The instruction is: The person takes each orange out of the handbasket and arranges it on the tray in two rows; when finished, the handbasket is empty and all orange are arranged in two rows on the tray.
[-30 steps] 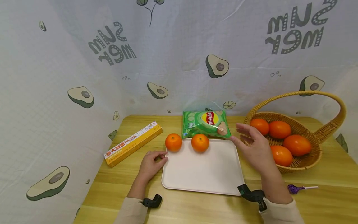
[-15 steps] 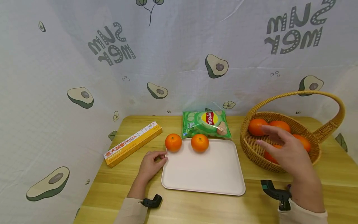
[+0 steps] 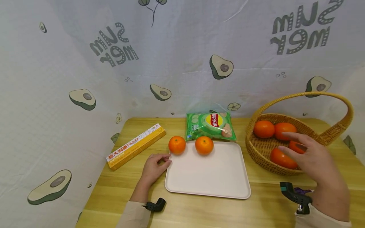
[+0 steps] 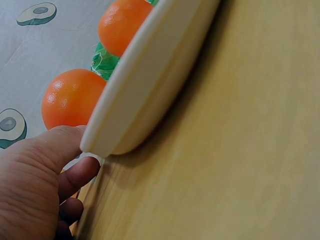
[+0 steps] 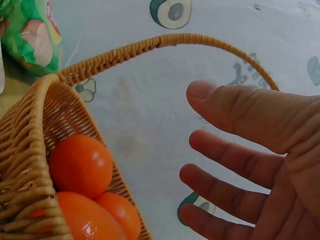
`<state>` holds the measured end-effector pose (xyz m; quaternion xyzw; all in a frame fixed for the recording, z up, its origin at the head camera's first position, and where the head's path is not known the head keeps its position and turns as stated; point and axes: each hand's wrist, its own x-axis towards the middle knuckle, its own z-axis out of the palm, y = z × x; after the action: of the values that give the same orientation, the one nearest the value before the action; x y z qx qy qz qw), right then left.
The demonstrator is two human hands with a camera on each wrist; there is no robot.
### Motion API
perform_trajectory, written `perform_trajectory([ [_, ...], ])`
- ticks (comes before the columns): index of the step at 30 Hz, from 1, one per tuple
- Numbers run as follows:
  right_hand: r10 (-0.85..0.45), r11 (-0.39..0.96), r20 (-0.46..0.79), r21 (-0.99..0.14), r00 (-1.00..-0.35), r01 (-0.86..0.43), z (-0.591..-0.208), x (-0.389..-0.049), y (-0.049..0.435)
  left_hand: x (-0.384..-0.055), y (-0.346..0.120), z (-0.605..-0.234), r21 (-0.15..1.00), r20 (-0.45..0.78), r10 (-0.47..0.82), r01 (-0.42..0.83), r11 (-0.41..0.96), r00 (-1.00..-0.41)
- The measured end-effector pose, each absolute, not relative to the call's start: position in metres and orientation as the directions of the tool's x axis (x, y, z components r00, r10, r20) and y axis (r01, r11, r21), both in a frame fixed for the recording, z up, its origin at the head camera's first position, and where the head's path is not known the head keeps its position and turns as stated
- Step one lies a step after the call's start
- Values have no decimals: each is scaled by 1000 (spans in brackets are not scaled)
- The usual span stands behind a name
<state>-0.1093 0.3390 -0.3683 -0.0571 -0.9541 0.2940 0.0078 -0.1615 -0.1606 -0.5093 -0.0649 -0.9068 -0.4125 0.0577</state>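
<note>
My left hand (image 3: pixel 154 166) pinches the left rim of a white rectangular tray (image 3: pixel 208 177), thumb and forefinger at its edge in the left wrist view. Two oranges (image 3: pixel 176 145) sit at the tray's far edge, one at the corner and the other (image 3: pixel 204 145) further right. Above the right part of a wicker basket (image 3: pixel 258 159) hovers my right hand (image 3: pixel 317 163), fingers spread and holding nothing. Several smooth orange fruits (image 3: pixel 264 129) lie in the basket; the hand partly covers one. In the right wrist view the fingers (image 5: pixel 225 145) stand apart from the fruit.
Behind the tray lies a green bag of Lay's chips (image 3: pixel 211 126). A yellow pasta box (image 3: pixel 136 146) rests at the left. The basket's tall handle (image 3: pixel 302 95) arches over it. A purple lollipop (image 3: pixel 302 191) lies at the right, partly hidden by the wrist camera.
My right hand has moved right, from between the tray and basket to above the basket's right part, fingers still spread. The left hand has stayed at the tray's rim.
</note>
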Motion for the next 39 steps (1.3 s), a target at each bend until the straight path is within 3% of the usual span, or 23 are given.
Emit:
perform_trajectory([
  [15,-179,880,0,-446,-984,-160,-393,-127,362,-162,-160,-508,733,158,70,165,660,-985],
  [31,-248,903,-86,-381,-965,-198,-398,-136,381,-163,-161,-508,739,135,63,143,658,-989],
  [39,-318,897,-59,-342,-946,-280,-404,-139,386,-163,-160,-509,737,123,62,133,662,-990],
])
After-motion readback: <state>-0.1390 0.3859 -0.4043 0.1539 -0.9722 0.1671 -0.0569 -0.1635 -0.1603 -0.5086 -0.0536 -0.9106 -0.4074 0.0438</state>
